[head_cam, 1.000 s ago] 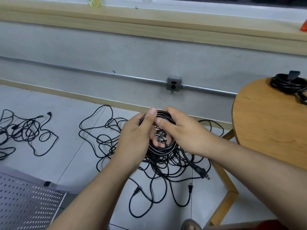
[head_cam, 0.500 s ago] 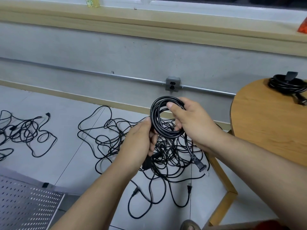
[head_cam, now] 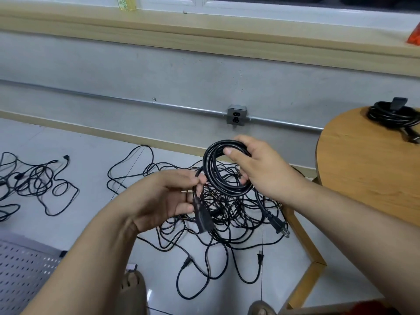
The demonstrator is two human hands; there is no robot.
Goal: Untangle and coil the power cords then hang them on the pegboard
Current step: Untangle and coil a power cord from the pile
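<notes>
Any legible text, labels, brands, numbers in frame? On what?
No text can be read.
Yellowish container on the sill: print too blurred to read.
Wall outlet: no marking shows.
Plug and connector of the coiled cord: no lettering legible.

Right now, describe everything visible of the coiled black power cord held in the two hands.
The coiled black power cord is a rubbery-looking bundle of several round loops, held upright above the tangled black cords. The right hand grips its right side, thumb across the loops. One tail runs to the left hand, which pinches it above a blocky connector; the other hangs to a two-prong plug.
</notes>
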